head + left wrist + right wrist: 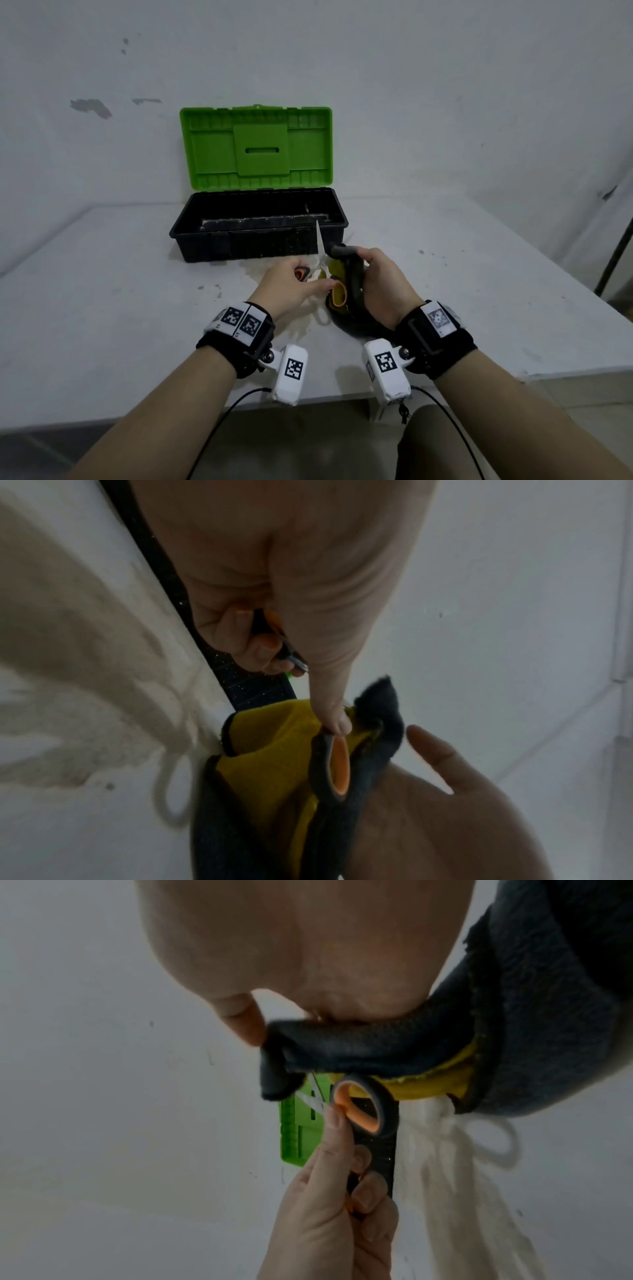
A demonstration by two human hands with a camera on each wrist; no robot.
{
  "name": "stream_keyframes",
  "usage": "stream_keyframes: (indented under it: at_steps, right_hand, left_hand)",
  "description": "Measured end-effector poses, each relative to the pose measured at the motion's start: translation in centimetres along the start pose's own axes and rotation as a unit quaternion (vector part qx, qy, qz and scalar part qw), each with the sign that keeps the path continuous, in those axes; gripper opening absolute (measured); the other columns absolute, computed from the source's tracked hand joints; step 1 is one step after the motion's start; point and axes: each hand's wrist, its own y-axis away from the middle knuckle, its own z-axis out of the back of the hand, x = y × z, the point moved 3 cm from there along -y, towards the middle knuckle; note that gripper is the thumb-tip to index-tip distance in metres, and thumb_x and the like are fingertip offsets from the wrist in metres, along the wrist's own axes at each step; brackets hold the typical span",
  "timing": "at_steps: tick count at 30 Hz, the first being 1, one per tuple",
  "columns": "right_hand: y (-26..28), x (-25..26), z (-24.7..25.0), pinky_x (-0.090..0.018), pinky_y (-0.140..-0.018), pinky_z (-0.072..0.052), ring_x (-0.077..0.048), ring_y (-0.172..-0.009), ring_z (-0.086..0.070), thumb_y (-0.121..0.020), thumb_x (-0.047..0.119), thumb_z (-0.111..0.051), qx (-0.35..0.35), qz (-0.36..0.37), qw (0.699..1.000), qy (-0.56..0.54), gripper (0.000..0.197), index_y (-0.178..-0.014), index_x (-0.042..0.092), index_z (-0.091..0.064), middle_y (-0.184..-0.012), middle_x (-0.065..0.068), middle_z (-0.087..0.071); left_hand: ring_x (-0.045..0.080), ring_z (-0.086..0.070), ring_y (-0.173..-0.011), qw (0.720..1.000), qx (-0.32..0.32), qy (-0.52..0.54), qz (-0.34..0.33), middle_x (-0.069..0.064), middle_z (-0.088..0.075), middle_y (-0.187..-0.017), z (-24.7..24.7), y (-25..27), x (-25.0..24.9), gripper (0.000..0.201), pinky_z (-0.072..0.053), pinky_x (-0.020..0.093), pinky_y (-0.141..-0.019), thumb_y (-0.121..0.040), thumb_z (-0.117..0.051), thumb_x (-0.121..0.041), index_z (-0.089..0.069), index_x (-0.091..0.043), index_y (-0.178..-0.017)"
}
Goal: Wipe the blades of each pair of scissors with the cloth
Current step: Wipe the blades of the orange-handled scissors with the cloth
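Note:
My left hand (pixel 301 282) holds a pair of scissors with black, orange-lined handles (pixel 337 767). Its fingers curl round one handle (pixel 270 631) and the thumb presses on the other loop (pixel 363 1110). One bright blade (pixel 320 245) points up and away toward the toolbox. My right hand (pixel 376 281) grips a folded cloth (pixel 347 274), dark grey outside and yellow inside (pixel 274 750), right against the scissors near the pivot. The cloth hides the second blade, so I cannot tell whether it is wrapped around it.
An open toolbox stands behind the hands, with a black tray (pixel 212 245) and a raised green lid (pixel 257 147). A pale cream thing with a loop (pixel 493 1137) lies on the grey table (pixel 102 308) under the hands. The table's front edge is close to my wrists.

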Motion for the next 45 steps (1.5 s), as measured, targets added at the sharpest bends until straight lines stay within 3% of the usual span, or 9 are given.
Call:
stream_keyframes:
  at_steps: [2, 4, 6, 17, 26, 31, 36, 40, 45]
  right_hand:
    - [0.6, 0.1, -0.4, -0.040, -0.085, -0.044, -0.036, -0.093, -0.047, -0.067, 0.035, -0.073, 0.039, -0.019, 0.999, 0.012, 0.049, -0.106, 0.005, -0.068, -0.105, -0.021, -0.055]
    - [0.3, -0.2, -0.1, -0.043, -0.098, -0.045, -0.034, -0.102, -0.058, -0.085, 0.027, -0.066, 0.038, 0.020, 0.999, 0.015, 0.039, -0.118, 0.004, -0.066, -0.121, -0.020, -0.064]
    - [0.0, -0.8, 0.4, -0.039, -0.092, -0.051, -0.030, -0.100, -0.063, -0.098, 0.014, -0.052, 0.024, 0.052, 0.997, 0.058, 0.030, -0.124, 0.001, -0.060, -0.116, -0.020, -0.066]
    - [-0.7, -1.5, 0.6, -0.039, -0.071, -0.055, -0.028, -0.071, -0.067, -0.089, 0.007, -0.066, -0.052, 0.028, 0.997, 0.058, 0.005, -0.089, 0.002, -0.064, -0.082, -0.018, -0.069]
    - [-1.1, -0.5, 0.7, -0.038, -0.064, -0.058, -0.028, -0.070, -0.067, -0.090, 0.005, -0.064, -0.103, 0.018, 0.995, 0.007, 0.013, -0.100, -0.005, -0.063, -0.085, -0.021, -0.068]
    - [-1.5, 1.8, 3.8, -0.027, -0.051, -0.055, -0.022, -0.063, -0.069, -0.090, 0.004, -0.064, -0.231, 0.085, 0.967, -0.061, 0.004, -0.091, 0.000, -0.067, -0.073, -0.013, -0.071]
    - [-0.9, 1.4, 4.2, -0.033, -0.066, -0.058, -0.023, -0.073, -0.070, -0.090, 0.016, -0.067, -0.191, 0.070, 0.978, -0.032, 0.024, -0.103, -0.004, -0.068, -0.089, -0.018, -0.072]
    - [-0.3, 0.6, 1.8, -0.050, -0.086, -0.054, -0.032, -0.082, -0.065, -0.092, 0.027, -0.066, -0.112, 0.057, 0.991, 0.042, 0.034, -0.100, -0.006, -0.069, -0.093, -0.025, -0.067]
    - [0.1, 1.2, 1.4, -0.047, -0.081, -0.056, -0.034, -0.084, -0.065, -0.099, 0.025, -0.053, -0.119, 0.069, 0.990, 0.039, 0.035, -0.104, -0.007, -0.068, -0.103, -0.033, -0.066]
  left_hand:
    - [0.007, -0.053, -0.071, 1.000, -0.004, 0.006, 0.004, -0.012, -0.056, -0.077, -0.3, -0.1, 0.4, 0.044, -0.039, 0.025, -0.063, -0.070, -0.085, -0.056, -0.059, -0.025, -0.086]
    - [0.007, -0.057, -0.073, 1.000, -0.004, 0.005, -0.004, -0.013, -0.060, -0.078, -0.5, 0.0, 0.5, 0.041, -0.041, 0.026, -0.065, -0.071, -0.085, -0.054, -0.060, -0.026, -0.087]
    - [0.010, -0.062, -0.077, 1.000, -0.003, -0.009, -0.018, -0.009, -0.066, -0.084, -0.6, 0.0, 0.3, 0.039, -0.043, 0.027, -0.067, -0.072, -0.086, -0.051, -0.065, -0.024, -0.091]
    - [0.015, -0.057, -0.069, 0.997, 0.047, -0.054, -0.032, 0.002, -0.065, -0.075, -1.3, -0.3, -0.1, 0.042, -0.044, 0.032, -0.064, -0.066, -0.087, -0.056, -0.068, -0.020, -0.076]
    - [0.012, -0.043, -0.057, 0.996, 0.044, -0.069, -0.043, -0.003, -0.049, -0.064, -1.5, -0.5, -0.8, 0.049, -0.032, 0.028, -0.056, -0.069, -0.085, -0.056, -0.063, -0.012, -0.070]
    - [0.012, -0.038, -0.056, 0.995, 0.047, -0.083, -0.041, -0.004, -0.042, -0.062, -1.3, -0.2, -0.3, 0.054, -0.030, 0.027, -0.056, -0.067, -0.087, -0.056, -0.049, -0.019, -0.060]
    - [0.012, -0.036, -0.056, 0.997, 0.032, -0.050, -0.039, -0.005, -0.040, -0.060, -0.6, -0.1, -0.2, 0.052, -0.030, 0.026, -0.056, -0.070, -0.086, -0.053, -0.049, -0.017, -0.065]
    - [0.011, -0.034, -0.053, 0.997, 0.014, -0.054, -0.045, -0.006, -0.038, -0.059, -1.0, -0.3, -0.8, 0.057, -0.029, 0.026, -0.055, -0.069, -0.087, -0.054, -0.044, -0.018, -0.064]
    - [0.016, -0.037, -0.059, 0.999, -0.002, -0.037, -0.037, 0.003, -0.042, -0.065, -0.9, -0.5, -0.5, 0.055, -0.032, 0.031, -0.058, -0.070, -0.084, -0.058, -0.050, -0.014, -0.070]
